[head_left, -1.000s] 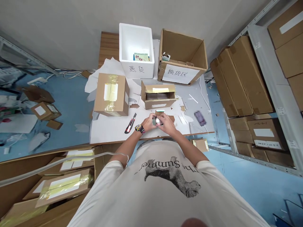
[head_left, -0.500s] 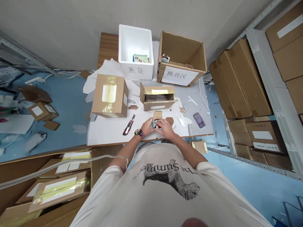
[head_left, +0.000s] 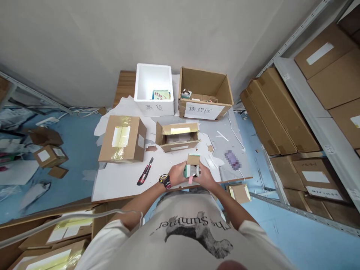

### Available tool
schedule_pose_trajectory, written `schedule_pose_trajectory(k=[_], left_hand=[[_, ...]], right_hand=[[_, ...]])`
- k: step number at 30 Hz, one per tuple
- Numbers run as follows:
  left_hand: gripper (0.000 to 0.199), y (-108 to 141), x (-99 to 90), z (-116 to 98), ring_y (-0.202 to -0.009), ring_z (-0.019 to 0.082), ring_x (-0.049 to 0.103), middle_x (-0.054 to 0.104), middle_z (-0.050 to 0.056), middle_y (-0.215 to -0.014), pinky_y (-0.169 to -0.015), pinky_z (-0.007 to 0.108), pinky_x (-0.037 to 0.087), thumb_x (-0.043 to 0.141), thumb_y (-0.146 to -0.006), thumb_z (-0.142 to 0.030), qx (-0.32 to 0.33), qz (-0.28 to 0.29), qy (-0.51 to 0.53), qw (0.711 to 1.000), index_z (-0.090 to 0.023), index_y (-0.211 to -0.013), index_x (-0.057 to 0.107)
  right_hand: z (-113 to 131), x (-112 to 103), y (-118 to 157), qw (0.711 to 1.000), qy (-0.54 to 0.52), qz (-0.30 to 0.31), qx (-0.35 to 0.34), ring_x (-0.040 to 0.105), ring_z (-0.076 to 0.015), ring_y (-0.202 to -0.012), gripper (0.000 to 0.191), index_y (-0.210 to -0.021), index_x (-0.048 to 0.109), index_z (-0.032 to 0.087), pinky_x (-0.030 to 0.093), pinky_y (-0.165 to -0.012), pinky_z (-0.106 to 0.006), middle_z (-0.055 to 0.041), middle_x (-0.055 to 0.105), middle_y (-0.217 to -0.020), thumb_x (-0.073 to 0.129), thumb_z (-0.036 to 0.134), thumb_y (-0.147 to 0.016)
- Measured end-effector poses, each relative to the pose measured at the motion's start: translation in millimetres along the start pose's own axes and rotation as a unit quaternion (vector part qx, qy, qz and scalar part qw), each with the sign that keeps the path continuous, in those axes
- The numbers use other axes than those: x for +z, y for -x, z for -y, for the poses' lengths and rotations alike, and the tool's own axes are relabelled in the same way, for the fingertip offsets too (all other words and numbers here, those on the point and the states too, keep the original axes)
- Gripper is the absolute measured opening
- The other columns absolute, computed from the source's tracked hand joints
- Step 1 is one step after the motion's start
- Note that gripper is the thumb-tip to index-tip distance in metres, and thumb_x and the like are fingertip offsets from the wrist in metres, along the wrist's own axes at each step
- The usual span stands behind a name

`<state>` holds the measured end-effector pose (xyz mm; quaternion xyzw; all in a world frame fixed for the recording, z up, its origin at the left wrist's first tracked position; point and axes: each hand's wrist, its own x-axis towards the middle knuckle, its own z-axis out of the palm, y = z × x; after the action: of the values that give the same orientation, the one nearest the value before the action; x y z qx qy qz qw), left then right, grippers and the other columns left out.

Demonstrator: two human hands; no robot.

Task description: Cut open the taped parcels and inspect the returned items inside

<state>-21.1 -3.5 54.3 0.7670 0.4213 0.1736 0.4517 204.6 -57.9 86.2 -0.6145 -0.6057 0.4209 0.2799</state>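
From the head view, and here we went: the left hand (head_left: 176, 174) and the right hand (head_left: 206, 177) met at the lower middle of the frame, right by the near edge of the surface (head_left: 118, 183). Both grips were pressed together, fingers curled around a small carton (head_left: 193, 160), which stood upright between the palms, clear of the surface. Tucked against it was a green-and-silver item (head_left: 190, 171), with a pink tab (head_left: 190, 180) poking out below. A watch (head_left: 165, 181) sat on the left wrist, and a box cutter (head_left: 145, 171) lay just beyond that hand, closed as far as anyone could tell.

On the scoreboard, a taped carton (head_left: 121, 138) sat shut to the left, while an open carton (head_left: 180, 147) lay directly ahead with work evidently left in it. Farther up stood a foam box (head_left: 154, 110) and a labeled carton (head_left: 202, 111), both open with items inside.

Hard to call: the fingers hid much of the item, so its shape and how it met the small carton stayed unclear. A purple object (head_left: 232, 160) at right was blurred out.
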Motion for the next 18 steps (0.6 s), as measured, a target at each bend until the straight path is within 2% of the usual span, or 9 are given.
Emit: schedule_pose_trajectory(k=[1,3,5,7,9,12,14,16,18], left_hand=[[0.065,-10,-8.1,-20,-0.111,0.041,0.084,0.086,0.01,-0.121,-0.093,0.048,0.066,0.095,-0.08,-0.055,0.013,0.002,-0.01,1.0,-0.032,-0.136,0.07],[0.068,-39,-29.4,-61,-0.114,0.041,0.084,0.085,0.01,-0.125,-0.095,0.049,0.066,0.096,-0.082,-0.054,0.048,-0.013,-0.03,0.998,-0.034,-0.142,0.07],[0.07,-83,-56.3,-99,-0.12,0.039,0.084,0.085,0.01,-0.131,-0.098,0.047,0.066,0.095,-0.082,-0.05,0.103,-0.031,-0.051,0.993,-0.033,-0.145,0.069],[0.067,-139,-86.9,-130,-0.121,0.036,0.083,0.084,0.01,-0.134,-0.1,0.045,0.065,0.093,-0.083,-0.044,0.153,-0.053,-0.078,0.984,-0.03,-0.144,0.069],[0.062,-205,-119.8,-151,-0.115,0.033,0.084,0.085,0.009,-0.13,-0.096,0.042,0.065,0.09,-0.087,-0.044,0.179,-0.08,-0.092,0.976,-0.027,-0.143,0.07],[0.074,-311,-170.6,-162,-0.104,0.031,0.084,0.084,0.009,-0.12,-0.092,0.04,0.064,0.095,-0.082,-0.049,0.203,-0.129,-0.083,0.967,-0.02,-0.145,0.067],[0.077,-379,-201.1,-156,-0.11,0.03,0.083,0.083,0.011,-0.124,-0.098,0.041,0.063,0.097,-0.083,-0.048,0.217,-0.176,-0.064,0.958,-0.018,-0.146,0.065],[0.072,-439,-223.6,-140,-0.118,0.031,0.081,0.083,0.013,-0.131,-0.106,0.043,0.062,0.094,-0.089,-0.049,0.229,-0.219,-0.051,0.947,-0.019,-0.147,0.065],[0.068,-485,-234.4,-118,-0.127,0.032,0.079,0.081,0.015,-0.138,-0.113,0.047,0.06,0.089,-0.094,-0.05,0.217,-0.243,-0.047,0.944,-0.019,-0.149,0.064]], right_hand=[[10,-20,4,1.0,-0.002,-0.019,-0.006,0.082,-0.0361,-0.113,0.068,-0.141,0.07,0.032,0.07,-0.094,-0.049,-0.0076,0.084,-0.131,0.09,0.029,-0.076],[31,-65,2,0.998,-0.004,-0.055,-0.038,0.082,-0.0355,-0.118,0.07,-0.146,0.068,0.034,0.071,-0.097,-0.049,-0.0082,0.082,-0.139,0.091,0.031,-0.08],[50,-112,-18,0.992,0.013,-0.093,-0.088,0.082,-0.0354,-0.123,0.074,-0.15,0.066,0.033,0.071,-0.101,-0.049,-0.0096,0.08,-0.145,0.092,0.032,-0.081],[67,-158,-58,0.982,0.042,-0.125,-0.133,0.082,-0.0361,-0.126,0.074,-0.149,0.066,0.031,0.07,-0.102,-0.05,-0.0108,0.079,-0.146,0.093,0.032,-0.081],[83,-203,-118,0.974,0.065,-0.143,-0.165,0.082,-0.0364,-0.123,0.071,-0.147,0.066,0.03,0.07,-0.101,-0.05,-0.0109,0.081,-0.143,0.093,0.033,-0.081],[102,-261,-232,0.963,0.084,-0.142,-0.212,0.082,-0.036,-0.119,0.073,-0.149,0.062,0.029,0.068,-0.104,-0.052,-0.0101,0.083,-0.135,0.094,0.038,-0.084],[110,-288,-314,0.951,0.094,-0.139,-0.258,0.08,-0.0361,-0.121,0.07,-0.15,0.059,0.027,0.066,-0.109,-0.055,-0.0107,0.082,-0.134,0.091,0.04,-0.089],[108,-301,-390,0.944,0.101,-0.137,-0.283,0.078,-0.0366,-0.126,0.065,-0.151,0.057,0.025,0.063,-0.115,-0.058,-0.012,0.081,-0.136,0.086,0.039,-0.094],[97,-299,-454,0.944,0.103,-0.14,-0.279,0.077,-0.0373,-0.129,0.063,-0.15,0.055,0.024,0.061,-0.118,-0.061,-0.0128,0.08,-0.136,0.083,0.037,-0.096]])
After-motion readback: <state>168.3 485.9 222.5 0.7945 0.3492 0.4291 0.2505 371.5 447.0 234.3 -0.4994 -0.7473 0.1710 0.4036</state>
